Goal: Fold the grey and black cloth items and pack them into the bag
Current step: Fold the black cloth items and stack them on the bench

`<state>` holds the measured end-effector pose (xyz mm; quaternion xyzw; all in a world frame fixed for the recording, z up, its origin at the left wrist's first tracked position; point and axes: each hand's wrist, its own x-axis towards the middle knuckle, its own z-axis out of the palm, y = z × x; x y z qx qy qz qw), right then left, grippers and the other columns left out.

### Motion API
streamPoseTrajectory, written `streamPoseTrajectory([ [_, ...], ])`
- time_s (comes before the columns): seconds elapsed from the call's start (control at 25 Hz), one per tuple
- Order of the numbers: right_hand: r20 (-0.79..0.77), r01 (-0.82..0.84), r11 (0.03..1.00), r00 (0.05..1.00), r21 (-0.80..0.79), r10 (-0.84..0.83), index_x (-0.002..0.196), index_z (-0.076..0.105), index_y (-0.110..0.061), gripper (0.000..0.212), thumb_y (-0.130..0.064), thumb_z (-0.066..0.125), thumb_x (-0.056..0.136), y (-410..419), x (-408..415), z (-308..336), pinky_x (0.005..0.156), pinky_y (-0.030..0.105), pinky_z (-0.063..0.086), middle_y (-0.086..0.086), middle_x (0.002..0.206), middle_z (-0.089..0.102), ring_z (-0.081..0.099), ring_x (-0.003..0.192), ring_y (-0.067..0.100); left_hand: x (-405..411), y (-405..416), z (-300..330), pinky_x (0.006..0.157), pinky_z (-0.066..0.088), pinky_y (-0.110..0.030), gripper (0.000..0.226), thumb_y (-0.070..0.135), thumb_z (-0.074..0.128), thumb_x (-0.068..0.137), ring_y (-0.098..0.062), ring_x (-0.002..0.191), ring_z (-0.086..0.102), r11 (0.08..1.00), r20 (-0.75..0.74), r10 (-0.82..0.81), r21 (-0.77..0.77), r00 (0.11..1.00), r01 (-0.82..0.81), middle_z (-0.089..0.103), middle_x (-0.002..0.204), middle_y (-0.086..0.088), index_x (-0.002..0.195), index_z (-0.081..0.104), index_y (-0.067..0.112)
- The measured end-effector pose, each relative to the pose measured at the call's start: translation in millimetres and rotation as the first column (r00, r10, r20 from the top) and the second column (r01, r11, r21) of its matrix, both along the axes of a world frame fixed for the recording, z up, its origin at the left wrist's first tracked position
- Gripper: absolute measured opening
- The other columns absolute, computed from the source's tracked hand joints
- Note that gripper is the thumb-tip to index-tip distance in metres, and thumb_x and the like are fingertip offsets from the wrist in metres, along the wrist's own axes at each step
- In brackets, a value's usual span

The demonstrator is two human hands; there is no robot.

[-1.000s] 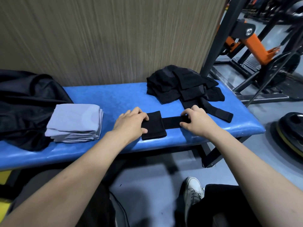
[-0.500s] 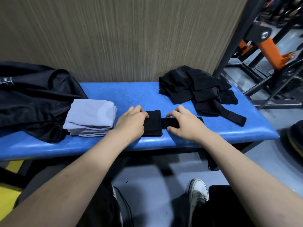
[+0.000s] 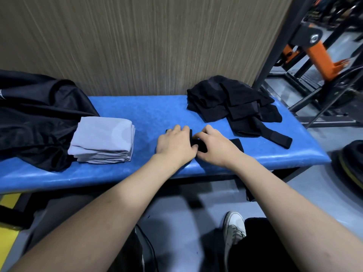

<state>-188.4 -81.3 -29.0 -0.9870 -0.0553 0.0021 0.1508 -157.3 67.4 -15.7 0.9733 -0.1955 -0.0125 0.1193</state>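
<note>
A small black cloth lies near the front edge of the blue bench, mostly hidden under my hands. My left hand lies flat over its left part. My right hand grips the folded-over part beside it, fingers curled on the fabric. The two hands touch. A stack of folded grey cloths sits to the left. A loose heap of black cloths lies at the back right. The black bag slumps at the far left of the bench.
A wood-grain wall stands right behind the bench. Black and orange gym equipment fills the right background. A weight plate lies on the floor at right. My white shoe is on the grey floor below.
My right hand has slid left along the black cloth, folding it over until it meets my left hand. The camera view has shifted leftward.
</note>
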Motion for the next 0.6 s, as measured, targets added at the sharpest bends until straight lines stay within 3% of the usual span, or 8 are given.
streamPoseTrajectory([
  [0.24,-0.04,0.013,1.0,0.999,0.001,-0.013,0.128,0.057,-0.02,0.051,-0.042,0.069,0.084,-12.4,-1.5,3.7,0.083,0.033,0.046,0.001,0.112,0.043,0.049,0.106,0.021,-2.5,-0.4,2.3,0.07,0.033,-0.035,0.028,0.028,0.052,0.091,-0.026,0.095,0.054,0.992,0.082,-0.125,0.011,0.989,0.125,0.049,0.109,-0.001,0.118,0.046,0.029],
  [0.36,-0.052,0.027,1.0,0.998,0.004,-0.026,0.124,0.058,-0.022,0.048,-0.042,0.071,0.082,-16.0,-2.7,5.9,0.079,0.031,0.044,-0.001,0.113,0.043,0.048,0.106,0.019,-0.3,1.5,5.6,0.07,0.033,-0.033,0.024,0.023,0.048,0.092,-0.026,0.088,0.051,0.992,0.048,-0.124,0.011,0.991,0.124,0.045,0.102,0.0,0.114,0.055,0.031],
  [0.44,-0.056,0.025,1.0,0.998,0.005,-0.025,0.124,0.057,-0.024,0.049,-0.042,0.071,0.081,-14.8,-2.7,6.0,0.084,0.037,0.049,-0.002,0.112,0.042,0.047,0.107,0.019,2.2,4.4,5.0,0.072,0.036,-0.033,0.025,0.021,0.047,0.093,-0.025,0.087,0.05,0.993,0.015,-0.115,-0.003,0.993,0.115,0.046,0.103,0.001,0.111,0.063,0.03],
  [0.6,-0.057,0.033,0.999,0.998,0.005,-0.033,0.127,0.056,-0.025,0.054,-0.044,0.072,0.08,-12.6,-3.5,6.9,0.089,0.041,0.05,-0.004,0.112,0.041,0.047,0.109,0.017,10.9,17.0,4.3,0.084,0.044,-0.032,0.029,0.012,0.051,0.09,-0.021,0.102,0.056,0.973,-0.039,-0.102,-0.214,0.994,0.091,0.05,0.102,0.005,0.109,0.068,0.027],
])
